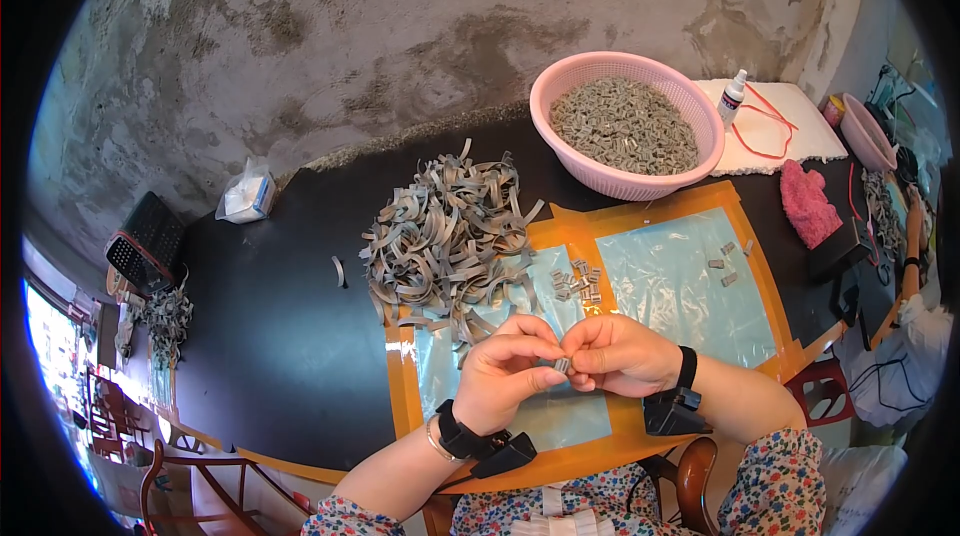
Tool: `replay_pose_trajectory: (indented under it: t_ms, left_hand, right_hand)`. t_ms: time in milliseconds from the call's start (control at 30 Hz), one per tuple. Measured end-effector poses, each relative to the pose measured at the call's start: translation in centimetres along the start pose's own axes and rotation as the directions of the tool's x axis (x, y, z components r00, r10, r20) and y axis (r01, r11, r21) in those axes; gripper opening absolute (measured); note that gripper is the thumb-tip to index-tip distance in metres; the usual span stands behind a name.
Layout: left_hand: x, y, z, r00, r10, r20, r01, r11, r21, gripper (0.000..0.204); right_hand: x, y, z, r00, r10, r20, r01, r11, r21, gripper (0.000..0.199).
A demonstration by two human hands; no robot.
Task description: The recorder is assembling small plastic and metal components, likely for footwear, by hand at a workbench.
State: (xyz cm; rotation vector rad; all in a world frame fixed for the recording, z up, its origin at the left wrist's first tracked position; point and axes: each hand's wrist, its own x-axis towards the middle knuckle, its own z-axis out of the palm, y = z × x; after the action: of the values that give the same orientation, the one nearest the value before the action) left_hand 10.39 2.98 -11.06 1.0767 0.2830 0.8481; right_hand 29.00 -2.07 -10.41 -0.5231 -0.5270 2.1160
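Note:
Over the near edge of the table, my left hand [512,368] and my right hand [618,354] meet, fingertips pinched together. Between them is a small grey ribbed piece [562,366], partly hidden by the fingers; both hands grip it. Just beyond lies a small cluster of similar grey pieces [577,282] on a blue plastic sheet [560,421]. A large heap of curved grey strips [445,231] rises beyond my left hand. A few loose grey pieces [728,280] rest on a second blue sheet [660,266] to the right.
A pink basket [548,126] full of small grey pieces stands at the back, near a spray bottle [733,96] on a white board [800,141]. A pink cloth [808,204] lies right. Far left are a black crate [145,241] and a tissue pack [247,196]. Another person's arm [912,246] shows far right.

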Motion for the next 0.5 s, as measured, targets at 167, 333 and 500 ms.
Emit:
replay_pose_trajectory:
  t_ms: [167,333,500]
  left_hand:
    - [-0.01,0.1,0.11,1.0,0.003,-0.007,-0.003,1.0,0.01,0.025]
    - [0.05,-0.02,-0.02,1.0,0.028,-0.002,-0.028,0.998,0.05,0.026]
    - [-0.12,-0.08,-0.09,0.999,0.041,0.006,-0.041,0.997,0.061,0.026]
  right_hand:
    - [-0.15,0.06,0.24,1.0,-0.007,0.022,0.007,1.0,0.01,0.01]
    - [-0.21,0.21,0.38,0.999,-0.043,-0.011,0.043,0.999,0.013,0.009]
    - [-0.2,0.24,0.8,0.997,-0.077,-0.005,0.077,0.996,0.034,0.009]
